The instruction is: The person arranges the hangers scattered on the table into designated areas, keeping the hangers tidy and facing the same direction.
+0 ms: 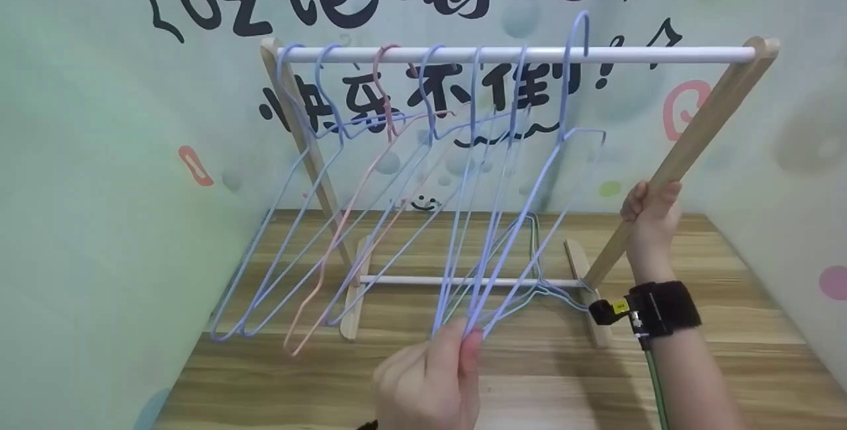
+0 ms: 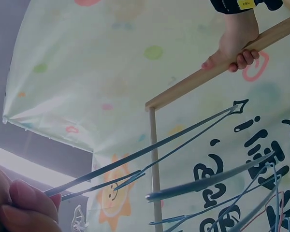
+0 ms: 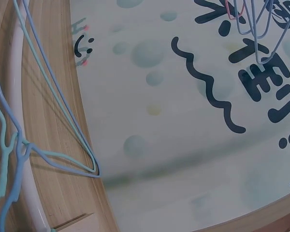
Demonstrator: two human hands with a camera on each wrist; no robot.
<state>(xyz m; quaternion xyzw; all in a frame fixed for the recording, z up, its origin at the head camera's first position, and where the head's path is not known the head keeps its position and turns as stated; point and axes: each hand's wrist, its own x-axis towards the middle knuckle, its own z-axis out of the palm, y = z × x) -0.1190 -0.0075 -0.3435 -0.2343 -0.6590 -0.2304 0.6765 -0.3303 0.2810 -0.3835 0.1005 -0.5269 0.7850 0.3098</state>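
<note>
We pinched the bottom corner of a blue hanger [image 1: 523, 218] between thumb and fingers of our left hand [image 1: 430, 377], its hook raised above the white rail [image 1: 516, 54] far ahead. Our right hand [image 1: 650, 208] wrapped around the rack's slanted wooden leg [image 1: 701, 132], off to the right. More hangers [image 1: 344, 172] hung left of the held one; others [image 1: 529, 291] lay on the table [image 1: 529, 377] between our hands.

Pale green cartoon-lettered wall [image 1: 99, 185] behind wood-grain tabletop [image 1: 728, 364]
</note>
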